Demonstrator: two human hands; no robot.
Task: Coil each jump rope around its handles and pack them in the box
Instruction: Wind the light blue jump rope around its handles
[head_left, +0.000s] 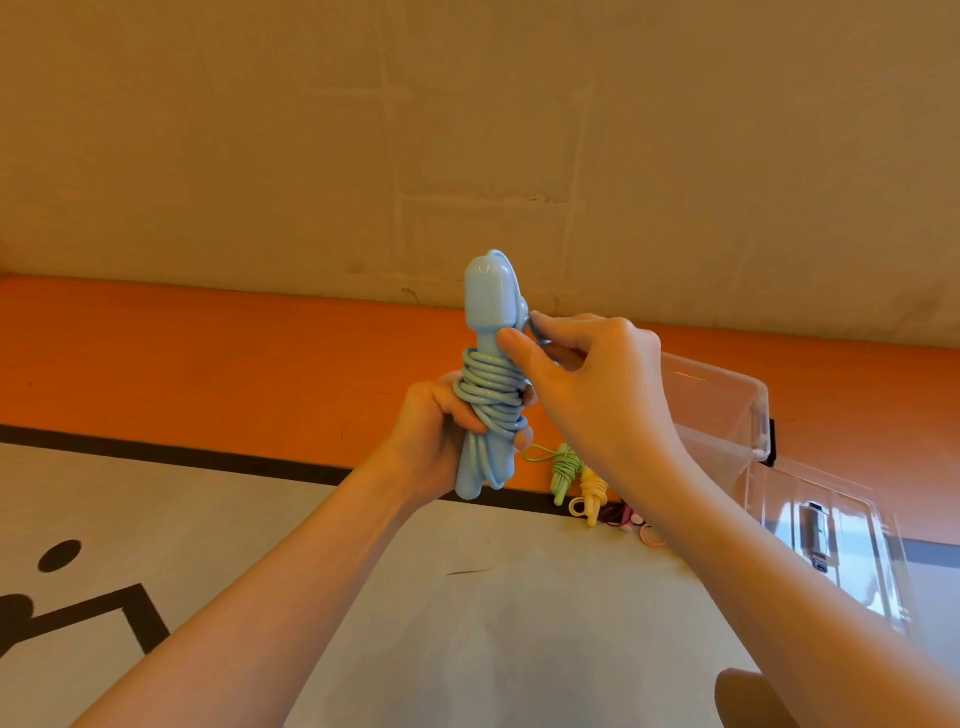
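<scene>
Blue jump rope (488, 384) stands upright in mid-air, its cord wound in tight loops around the paired handles. Fingers of the left hand (441, 436) curl round the lower part of the bundle, just under the coils. Above those fingers, the right hand (587, 374) pinches the loose end of the cord between thumb and forefinger, right beside the handle tops. Below and to the right of the right hand's fingers, a green coiled rope (565, 470) and a yellow coiled rope (592, 493) lie side by side on the floor (467, 597), with what looks like a pink rope (636, 525) partly hidden by the forearm. Further right of the fingers sits the clear plastic box (727, 410), its lid (831, 545) lying close by.
</scene>
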